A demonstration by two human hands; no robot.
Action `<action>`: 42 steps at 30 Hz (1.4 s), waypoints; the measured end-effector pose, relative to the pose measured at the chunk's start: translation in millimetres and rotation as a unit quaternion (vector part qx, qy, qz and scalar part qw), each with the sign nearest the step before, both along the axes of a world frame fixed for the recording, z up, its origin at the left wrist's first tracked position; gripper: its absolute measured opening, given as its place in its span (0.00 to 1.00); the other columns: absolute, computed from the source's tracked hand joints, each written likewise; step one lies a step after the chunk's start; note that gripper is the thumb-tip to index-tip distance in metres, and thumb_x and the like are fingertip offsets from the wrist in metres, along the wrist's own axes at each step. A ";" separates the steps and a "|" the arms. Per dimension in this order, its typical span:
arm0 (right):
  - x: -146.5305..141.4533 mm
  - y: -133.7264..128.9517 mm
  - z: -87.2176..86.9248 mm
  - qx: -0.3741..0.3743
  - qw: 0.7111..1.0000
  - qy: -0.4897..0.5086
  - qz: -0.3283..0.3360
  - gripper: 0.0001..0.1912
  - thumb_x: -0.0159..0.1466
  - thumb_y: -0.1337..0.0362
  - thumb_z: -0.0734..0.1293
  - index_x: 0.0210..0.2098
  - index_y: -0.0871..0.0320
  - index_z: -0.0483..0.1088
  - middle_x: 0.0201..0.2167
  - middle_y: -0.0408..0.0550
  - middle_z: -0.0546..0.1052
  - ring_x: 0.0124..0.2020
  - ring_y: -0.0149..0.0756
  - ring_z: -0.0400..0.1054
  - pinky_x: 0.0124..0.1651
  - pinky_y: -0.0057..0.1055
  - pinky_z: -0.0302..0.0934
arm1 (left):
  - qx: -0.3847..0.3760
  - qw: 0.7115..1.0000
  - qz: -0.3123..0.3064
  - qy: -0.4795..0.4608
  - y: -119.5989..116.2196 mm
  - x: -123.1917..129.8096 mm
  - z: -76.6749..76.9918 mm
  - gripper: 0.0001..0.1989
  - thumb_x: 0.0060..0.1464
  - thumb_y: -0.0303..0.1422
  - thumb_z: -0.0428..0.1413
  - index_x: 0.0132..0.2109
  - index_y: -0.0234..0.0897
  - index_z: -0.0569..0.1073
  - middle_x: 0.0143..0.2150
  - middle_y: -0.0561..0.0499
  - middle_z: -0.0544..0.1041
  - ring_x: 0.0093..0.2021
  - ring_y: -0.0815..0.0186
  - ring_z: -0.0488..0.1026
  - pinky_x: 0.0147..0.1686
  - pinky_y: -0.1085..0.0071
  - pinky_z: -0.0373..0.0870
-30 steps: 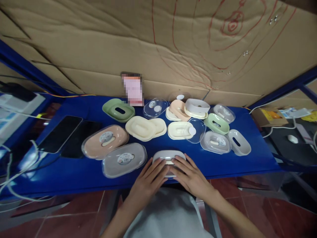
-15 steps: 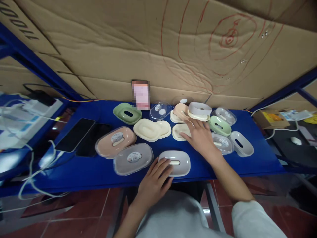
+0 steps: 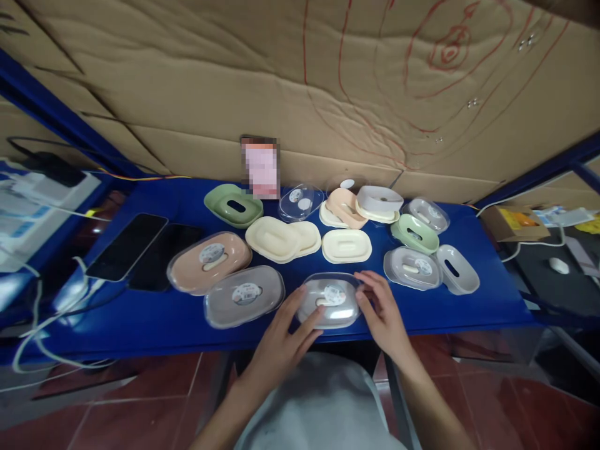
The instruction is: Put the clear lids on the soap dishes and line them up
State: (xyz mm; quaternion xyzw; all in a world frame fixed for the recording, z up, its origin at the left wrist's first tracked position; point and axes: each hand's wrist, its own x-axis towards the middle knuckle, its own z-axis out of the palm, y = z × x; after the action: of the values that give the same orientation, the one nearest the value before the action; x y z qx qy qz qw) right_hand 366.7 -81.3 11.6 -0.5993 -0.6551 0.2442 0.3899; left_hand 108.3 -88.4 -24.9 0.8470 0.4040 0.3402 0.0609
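A grey soap box (image 3: 329,304) with a clear lid (image 3: 334,294) on top sits at the near edge of the blue table (image 3: 459,306). My left hand (image 3: 284,334) rests against its left front side, fingers spread on the lid. My right hand (image 3: 382,306) holds the lid's right end. A round sticker shows through the lid. Just behind lies a cream tray (image 3: 347,245).
A closed grey box (image 3: 244,295) and a closed pink box (image 3: 209,261) lie to the left. Green, cream, pink and grey trays and clear lids crowd the back and right. Two phones (image 3: 125,245) and cables lie at far left. A cardboard wall (image 3: 300,94) stands behind.
My right hand reached to the back, took a clear lid off the cream tray, and brought it down onto the grey box in front of me. My left hand stayed on the box.
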 end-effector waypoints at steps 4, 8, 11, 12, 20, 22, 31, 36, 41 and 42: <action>-1.5 -5.9 -6.5 0.043 0.983 -0.140 0.108 0.28 0.78 0.59 0.62 0.75 0.48 0.59 0.77 0.55 0.59 0.78 0.51 0.54 0.72 0.54 0.64 | -0.024 1.000 -0.005 -0.003 2.8 -0.3 4.0 0.29 0.67 0.31 0.62 0.71 0.41 0.66 0.73 0.35 0.66 0.73 0.46 0.67 0.65 0.48 0.76; 3.3 -6.9 -12.0 0.103 0.930 -0.244 0.254 0.31 0.75 0.62 0.68 0.75 0.47 0.61 0.76 0.52 0.63 0.81 0.53 0.43 0.74 0.59 0.60 | -0.004 1.000 -0.011 -0.026 2.9 -1.8 -0.1 0.25 0.66 0.29 0.64 0.67 0.38 0.71 0.69 0.35 0.71 0.72 0.47 0.68 0.64 0.49 0.77; 7.8 -6.0 -20.1 0.161 0.908 -0.283 0.263 0.30 0.74 0.67 0.69 0.73 0.48 0.64 0.74 0.51 0.66 0.81 0.53 0.43 0.74 0.62 0.58 | 0.022 0.999 -0.008 -0.037 1.9 -2.5 -3.9 0.20 0.63 0.26 0.65 0.61 0.38 0.75 0.64 0.38 0.75 0.69 0.48 0.70 0.62 0.51 0.79; 9.4 -5.4 -21.7 0.169 0.904 -0.289 0.268 0.30 0.73 0.68 0.69 0.73 0.48 0.65 0.74 0.51 0.66 0.81 0.53 0.43 0.74 0.62 0.59 | 0.024 0.999 -0.007 -0.038 1.7 -2.4 -4.4 0.19 0.63 0.26 0.65 0.60 0.38 0.75 0.63 0.38 0.75 0.68 0.49 0.71 0.61 0.51 0.79; 12.7 3.4 -6.2 0.173 0.893 -0.282 0.304 0.27 0.75 0.68 0.67 0.71 0.50 0.67 0.71 0.51 0.70 0.75 0.46 0.60 0.75 0.60 0.58 | 0.018 0.997 0.022 -0.066 -0.4 -2.5 -3.9 0.15 0.65 0.28 0.64 0.57 0.38 0.75 0.61 0.39 0.74 0.64 0.51 0.74 0.60 0.51 0.80; 10.5 5.2 -3.6 0.183 0.891 -0.286 0.301 0.26 0.75 0.69 0.67 0.71 0.52 0.67 0.71 0.52 0.71 0.75 0.47 0.60 0.76 0.60 0.58 | 0.006 0.997 0.033 -0.071 -0.9 -2.0 -5.0 0.15 0.66 0.29 0.63 0.58 0.39 0.74 0.63 0.38 0.73 0.65 0.51 0.74 0.60 0.51 0.80; 14.3 2.0 -18.9 0.192 0.889 -0.293 0.294 0.27 0.76 0.69 0.67 0.72 0.50 0.65 0.69 0.50 0.73 0.76 0.44 0.58 0.78 0.60 0.52 | -0.023 0.999 0.035 -0.036 -1.3 1.4 -7.7 0.15 0.67 0.31 0.62 0.58 0.38 0.73 0.65 0.37 0.73 0.68 0.50 0.73 0.62 0.53 0.79; 20.2 -1.8 -24.7 0.216 0.907 -0.234 0.277 0.32 0.75 0.71 0.67 0.75 0.52 0.59 0.68 0.52 0.74 0.77 0.45 0.56 0.77 0.59 0.55 | -0.008 0.999 0.019 -0.030 -2.7 3.7 -6.8 0.18 0.67 0.28 0.62 0.61 0.35 0.73 0.68 0.34 0.70 0.71 0.47 0.70 0.64 0.50 0.78; 17.7 -0.9 -20.5 0.206 0.913 -0.225 0.271 0.36 0.75 0.70 0.67 0.78 0.55 0.52 0.68 0.54 0.74 0.77 0.44 0.55 0.77 0.58 0.53 | -0.011 0.999 0.018 -0.024 -1.6 4.7 -8.1 0.19 0.68 0.30 0.61 0.63 0.38 0.71 0.69 0.35 0.70 0.71 0.48 0.70 0.63 0.51 0.78; 17.6 -0.7 -19.5 0.198 0.914 -0.226 0.272 0.37 0.75 0.70 0.67 0.79 0.56 0.51 0.68 0.54 0.74 0.77 0.44 0.55 0.78 0.57 0.53 | -0.011 1.000 0.019 -0.023 -1.7 4.7 -8.8 0.19 0.68 0.31 0.61 0.64 0.39 0.71 0.69 0.36 0.70 0.71 0.48 0.70 0.63 0.51 0.79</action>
State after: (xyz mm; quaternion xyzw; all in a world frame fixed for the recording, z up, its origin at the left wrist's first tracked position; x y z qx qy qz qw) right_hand 384.3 -82.0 -7.9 -0.3472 -0.8985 0.0641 0.2608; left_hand 113.1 -90.1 -33.6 0.8307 0.4219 0.3559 0.0728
